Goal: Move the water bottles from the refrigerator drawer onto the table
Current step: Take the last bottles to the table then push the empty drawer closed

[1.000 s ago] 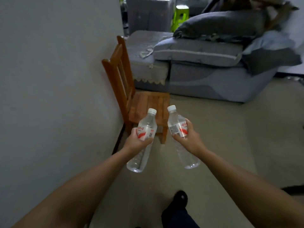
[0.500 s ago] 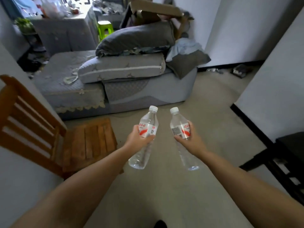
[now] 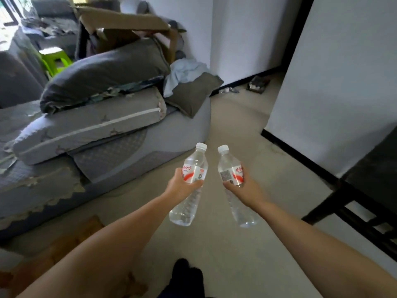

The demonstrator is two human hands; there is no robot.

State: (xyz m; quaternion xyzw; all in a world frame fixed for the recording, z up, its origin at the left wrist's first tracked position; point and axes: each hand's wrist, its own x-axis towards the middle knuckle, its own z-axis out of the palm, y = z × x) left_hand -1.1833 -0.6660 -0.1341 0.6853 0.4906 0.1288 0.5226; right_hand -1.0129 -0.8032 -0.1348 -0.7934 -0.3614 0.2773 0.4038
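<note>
Carrying stage: left hand [image 3: 180, 186] and right hand [image 3: 247, 187], fingers wrapped round one bottle [image 3: 190, 186] and another bottle [image 3: 233, 183], should keep both firmly gripped until reaching the dark table [image 3: 373, 173].

Table [image 3: 373, 186]: dark, cut off at right edge — top unseen
Bottle labels [image 3: 194, 172]: print too small to read
Shoe [image 3: 187, 274]: blurred — cropped at bottom edge
</note>
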